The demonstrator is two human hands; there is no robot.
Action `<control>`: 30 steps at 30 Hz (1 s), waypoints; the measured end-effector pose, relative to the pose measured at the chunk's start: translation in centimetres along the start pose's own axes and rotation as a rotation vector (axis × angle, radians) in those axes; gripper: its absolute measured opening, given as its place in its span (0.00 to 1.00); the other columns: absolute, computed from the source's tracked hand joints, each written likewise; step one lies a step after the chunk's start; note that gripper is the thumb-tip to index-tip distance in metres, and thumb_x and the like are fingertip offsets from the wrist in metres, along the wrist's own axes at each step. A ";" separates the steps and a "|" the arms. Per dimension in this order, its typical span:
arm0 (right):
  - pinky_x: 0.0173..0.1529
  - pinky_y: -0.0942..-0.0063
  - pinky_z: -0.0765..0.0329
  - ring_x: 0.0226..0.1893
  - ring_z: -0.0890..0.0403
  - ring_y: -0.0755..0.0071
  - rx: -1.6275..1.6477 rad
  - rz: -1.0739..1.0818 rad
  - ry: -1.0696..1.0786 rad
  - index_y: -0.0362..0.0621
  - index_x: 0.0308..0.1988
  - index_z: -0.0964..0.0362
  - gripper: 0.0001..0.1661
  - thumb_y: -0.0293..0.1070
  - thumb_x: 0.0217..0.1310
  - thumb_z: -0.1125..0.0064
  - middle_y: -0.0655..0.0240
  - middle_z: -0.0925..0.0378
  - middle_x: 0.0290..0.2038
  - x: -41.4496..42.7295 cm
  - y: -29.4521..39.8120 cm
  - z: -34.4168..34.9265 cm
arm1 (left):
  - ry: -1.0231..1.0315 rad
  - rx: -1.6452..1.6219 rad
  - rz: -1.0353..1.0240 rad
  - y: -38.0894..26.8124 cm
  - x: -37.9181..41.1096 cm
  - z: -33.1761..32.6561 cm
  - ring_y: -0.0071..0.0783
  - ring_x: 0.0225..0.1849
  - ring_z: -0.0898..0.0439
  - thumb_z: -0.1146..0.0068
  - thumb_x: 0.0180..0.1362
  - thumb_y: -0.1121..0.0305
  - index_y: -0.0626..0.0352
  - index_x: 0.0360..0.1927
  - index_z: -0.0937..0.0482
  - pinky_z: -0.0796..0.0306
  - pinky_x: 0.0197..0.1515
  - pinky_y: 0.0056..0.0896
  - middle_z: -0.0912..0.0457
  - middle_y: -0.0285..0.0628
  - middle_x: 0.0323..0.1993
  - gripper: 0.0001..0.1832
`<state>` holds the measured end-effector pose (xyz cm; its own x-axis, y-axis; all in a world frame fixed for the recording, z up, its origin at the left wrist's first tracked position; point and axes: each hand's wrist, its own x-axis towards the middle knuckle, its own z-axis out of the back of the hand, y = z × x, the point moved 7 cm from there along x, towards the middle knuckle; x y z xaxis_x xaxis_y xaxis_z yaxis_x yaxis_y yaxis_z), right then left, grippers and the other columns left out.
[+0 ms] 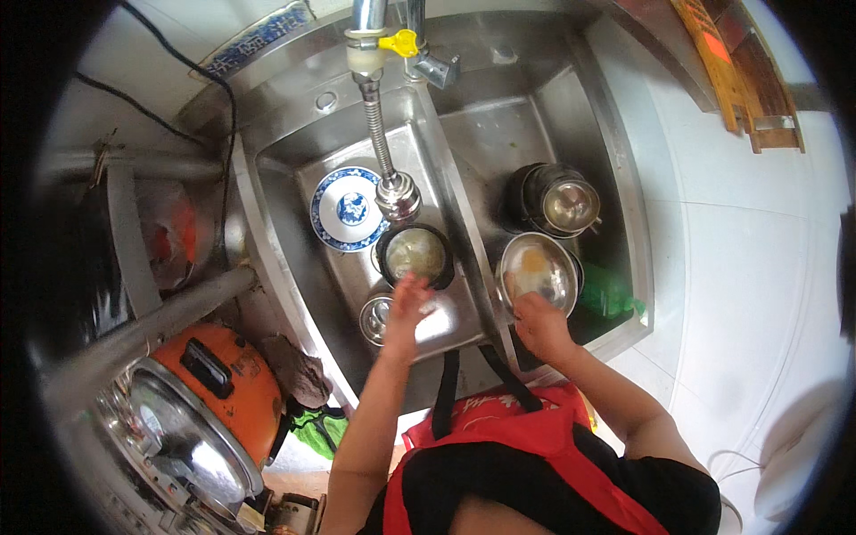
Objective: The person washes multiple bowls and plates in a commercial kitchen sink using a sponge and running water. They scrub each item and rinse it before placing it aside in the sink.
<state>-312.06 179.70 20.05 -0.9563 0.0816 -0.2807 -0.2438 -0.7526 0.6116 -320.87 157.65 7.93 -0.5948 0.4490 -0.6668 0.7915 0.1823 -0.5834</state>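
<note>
In the right basin, my right hand (pixel 540 326) grips the near rim of a shiny metal bowl (pixel 555 267). My left hand (pixel 405 309), slightly blurred, has its fingers spread and holds nothing. It hovers at the near edge of a dark-rimmed round bowl (pixel 416 254) in the left basin; whether it touches is unclear. Beyond that lies a white plate with a blue patterned rim (pixel 334 223). A small metal bowl (pixel 374 319) is partly hidden behind my left hand. Farther back on the right, a small metal bowl (pixel 570 204) rests on dark stacked cookware (pixel 525 194).
A flexible faucet hose (pixel 378 134) with a metal spray head (pixel 398 196) hangs over the left basin. The steel divider (pixel 468 214) separates both basins. A green plastic bottle (pixel 607 294) lies at right. An orange lidded pot (pixel 247 381) stands at lower left.
</note>
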 end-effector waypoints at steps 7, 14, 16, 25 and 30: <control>0.46 0.59 0.26 0.44 0.24 0.53 0.062 0.360 0.082 0.43 0.46 0.29 0.18 0.30 0.51 0.46 0.59 0.27 0.46 -0.4 10.6 -3.4 | -0.142 0.165 0.071 -1.0 -7.4 -6.7 0.32 0.58 0.32 0.48 0.64 0.60 0.50 0.65 0.40 0.31 0.52 0.33 0.32 0.42 0.59 0.27; 0.62 0.55 0.39 0.58 0.32 0.59 -0.130 0.670 0.210 0.46 0.46 0.27 0.18 0.33 0.52 0.48 0.61 0.28 0.52 -1.1 10.2 -6.7 | -0.160 0.181 -0.039 -3.4 -10.8 1.5 0.37 0.54 0.26 0.58 0.57 0.80 0.51 0.64 0.42 0.25 0.48 0.35 0.29 0.45 0.55 0.29; 0.63 0.56 0.39 0.58 0.32 0.60 -0.191 0.647 0.014 0.45 0.44 0.25 0.17 0.33 0.51 0.48 0.60 0.28 0.52 1.1 8.4 -7.3 | -0.192 0.165 0.051 -2.4 -11.9 2.3 0.41 0.53 0.25 0.59 0.53 0.83 0.50 0.65 0.45 0.21 0.43 0.39 0.31 0.46 0.56 0.33; 0.60 0.58 0.34 0.58 0.32 0.51 0.474 0.401 0.519 0.49 0.55 0.34 0.22 0.33 0.60 0.51 0.58 0.33 0.57 4.3 13.5 -13.4 | -0.204 -0.061 0.132 0.1 -11.5 1.6 0.49 0.54 0.27 0.59 0.50 0.83 0.45 0.69 0.55 0.22 0.44 0.58 0.38 0.47 0.61 0.42; 0.56 0.62 0.31 0.56 0.29 0.56 -0.099 0.749 0.514 0.62 0.52 0.30 0.22 0.37 0.56 0.47 0.61 0.26 0.47 2.8 10.8 -13.5 | -0.281 0.030 0.027 -2.1 -10.3 5.6 0.47 0.41 0.19 0.56 0.41 0.85 0.48 0.60 0.43 0.17 0.32 0.46 0.28 0.48 0.50 0.38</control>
<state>-315.20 162.99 15.89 -0.6638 -0.7336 -0.1455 0.4492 -0.5466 0.7067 -317.18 147.75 13.48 -0.5927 0.1927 -0.7820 0.8054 0.1456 -0.5746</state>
